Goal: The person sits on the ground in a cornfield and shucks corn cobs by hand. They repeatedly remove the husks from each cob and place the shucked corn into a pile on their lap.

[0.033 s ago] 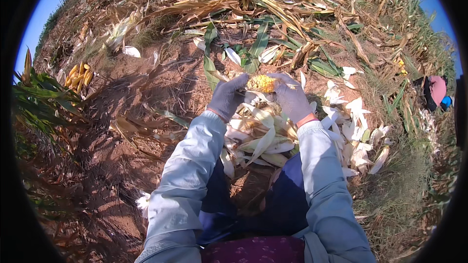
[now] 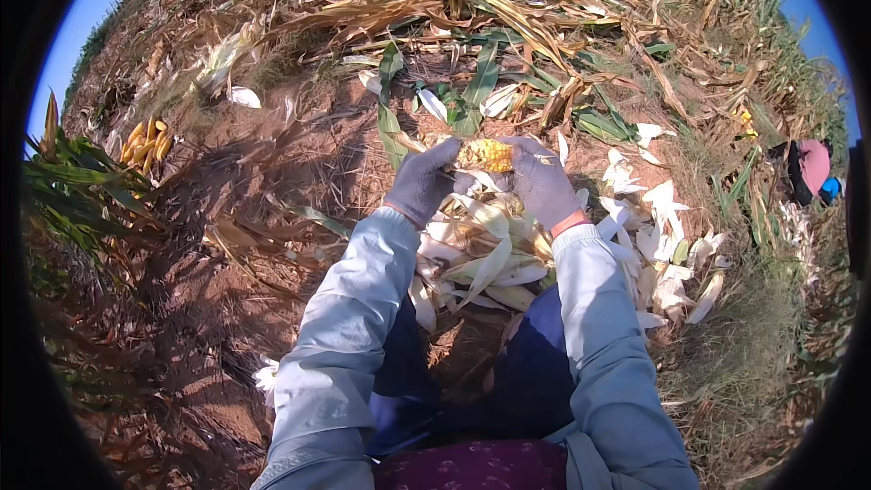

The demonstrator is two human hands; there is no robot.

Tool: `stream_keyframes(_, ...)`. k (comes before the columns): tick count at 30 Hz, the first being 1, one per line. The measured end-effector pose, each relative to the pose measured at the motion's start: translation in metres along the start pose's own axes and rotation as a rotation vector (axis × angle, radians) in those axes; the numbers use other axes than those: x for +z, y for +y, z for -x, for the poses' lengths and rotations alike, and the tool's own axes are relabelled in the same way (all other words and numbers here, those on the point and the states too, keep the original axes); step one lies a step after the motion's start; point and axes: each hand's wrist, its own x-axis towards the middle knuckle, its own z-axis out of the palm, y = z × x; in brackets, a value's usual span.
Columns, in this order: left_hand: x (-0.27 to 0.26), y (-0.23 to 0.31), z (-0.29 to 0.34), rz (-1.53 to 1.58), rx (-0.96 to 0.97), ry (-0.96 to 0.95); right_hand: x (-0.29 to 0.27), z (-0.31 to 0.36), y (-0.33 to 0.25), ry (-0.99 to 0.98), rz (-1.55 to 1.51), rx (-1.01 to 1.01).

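Both hands wear grey gloves and hold one ear of corn (image 2: 486, 155) sideways between them, above a heap of husks. Yellow kernels show along its middle, with darker, rough patches toward the left. My left hand (image 2: 423, 180) is closed round its left end, where some dry husk sticks out. Closed on the right end is my right hand (image 2: 542, 183), with a few pale husk strands by its knuckles. The gloves hide both ends of the ear. Below, between my knees, lie pale, loose husks (image 2: 490, 249), some perhaps still wrapped round ears.
Several husked yellow ears (image 2: 146, 145) lie in a pile at the left, beside green leaves (image 2: 86, 177). More white husks (image 2: 667, 245) are strewn at the right. Dry stalks (image 2: 408, 14) cover the ground ahead. A pink, black and blue item (image 2: 810, 171) is at the far right.
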Motion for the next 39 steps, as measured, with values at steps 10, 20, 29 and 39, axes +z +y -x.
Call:
stream_keyframes(10, 0.014, 0.018, 0.003, 0.166, -0.295, -0.049, -0.031, -0.006, 0.042, 0.299, 0.278, -0.222)
stream_keyframes(20, -0.037, 0.033, 0.014, -0.946, -0.33, 0.098, -0.168, -0.007, 0.073, 0.883, 1.071, 0.018)
stream_keyframes(29, -0.047, 0.036, 0.035, -1.388, -0.376, -0.273, -0.009, -0.096, 0.033, 0.438, 0.255, -0.12)
stream_keyframes(39, -0.061, 0.029, 0.042, -1.246, -0.334, 0.003, 0.204, -0.09, -0.063, -0.245, 0.655, -0.637)
